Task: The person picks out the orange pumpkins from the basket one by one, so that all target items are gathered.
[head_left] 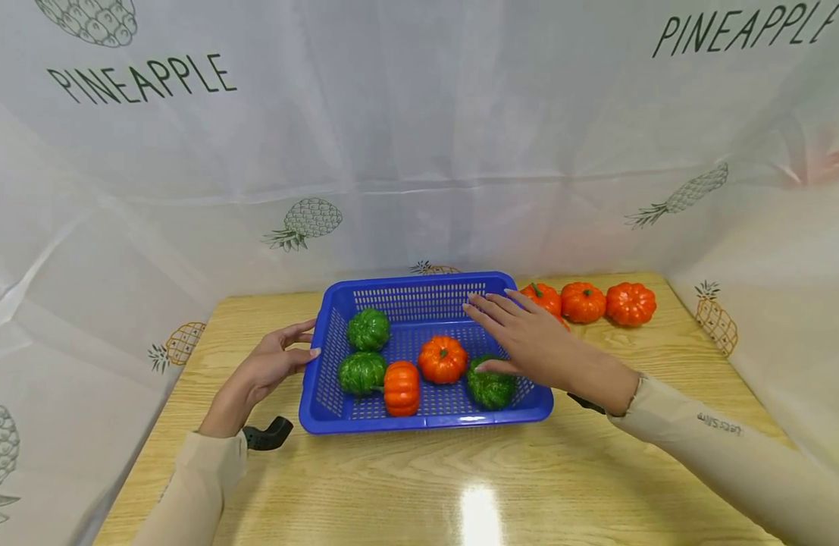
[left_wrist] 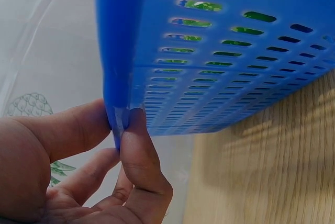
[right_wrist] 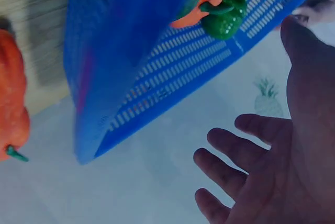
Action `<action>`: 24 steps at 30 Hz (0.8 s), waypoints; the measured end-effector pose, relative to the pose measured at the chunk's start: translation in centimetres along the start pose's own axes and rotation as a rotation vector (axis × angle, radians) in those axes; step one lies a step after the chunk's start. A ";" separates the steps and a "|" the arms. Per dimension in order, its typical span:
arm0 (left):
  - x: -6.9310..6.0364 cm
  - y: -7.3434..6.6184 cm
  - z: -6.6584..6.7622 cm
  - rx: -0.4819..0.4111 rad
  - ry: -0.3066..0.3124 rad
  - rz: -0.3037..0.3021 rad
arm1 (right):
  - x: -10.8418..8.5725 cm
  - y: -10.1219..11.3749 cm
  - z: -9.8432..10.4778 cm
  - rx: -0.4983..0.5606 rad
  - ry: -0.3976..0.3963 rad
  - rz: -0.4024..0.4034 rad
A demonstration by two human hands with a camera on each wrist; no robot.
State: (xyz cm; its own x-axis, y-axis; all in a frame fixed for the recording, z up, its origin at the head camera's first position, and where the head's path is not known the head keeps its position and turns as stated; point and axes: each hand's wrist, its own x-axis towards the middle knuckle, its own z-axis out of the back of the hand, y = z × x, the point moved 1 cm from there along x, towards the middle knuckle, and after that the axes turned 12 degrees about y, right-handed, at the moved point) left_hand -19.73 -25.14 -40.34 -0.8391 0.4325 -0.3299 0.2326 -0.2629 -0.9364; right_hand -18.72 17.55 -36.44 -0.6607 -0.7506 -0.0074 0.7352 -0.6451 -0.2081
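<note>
My left hand [head_left: 269,364] pinches the left rim of a blue plastic basket [head_left: 426,423], thumb on one side and fingers on the other, as the left wrist view shows. Over the basket's right side hovers my right hand [head_left: 538,343], fingers spread and holding nothing. Inside the basket lie two small orange pumpkins, one upright [head_left: 442,360] and one on its side [head_left: 402,389]. Three green pumpkins share it: one at the back left [head_left: 368,330], one at the front left [head_left: 361,373] and one [head_left: 490,385] partly covered by my right hand.
Several orange pumpkins stand on the wooden table [head_left: 364,485] right of the basket, including one at the far right [head_left: 630,304] and one beside it [head_left: 583,302]. My right hand partly hides those nearest the basket. A pineapple-print sheet [head_left: 419,136] hangs behind the table.
</note>
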 end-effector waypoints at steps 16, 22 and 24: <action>0.0 0.0 -0.2 -0.006 -0.014 -0.019 | 4.1 2.1 -0.1 -0.092 0.204 0.038; -0.1 -0.1 -0.3 -0.004 -0.024 -0.016 | 5.4 2.4 -0.2 -0.105 0.279 0.024; -0.1 -0.1 -0.3 -0.002 -0.029 -0.013 | 5.8 2.5 -0.3 -0.103 0.302 0.016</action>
State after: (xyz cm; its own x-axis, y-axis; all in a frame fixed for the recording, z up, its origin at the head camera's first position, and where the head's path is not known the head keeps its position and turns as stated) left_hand -19.50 -24.90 -40.27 -0.8557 0.4109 -0.3145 0.2227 -0.2561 -0.9406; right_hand -20.79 11.60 -37.29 -0.6752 -0.6746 -0.2983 0.7372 -0.6039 -0.3030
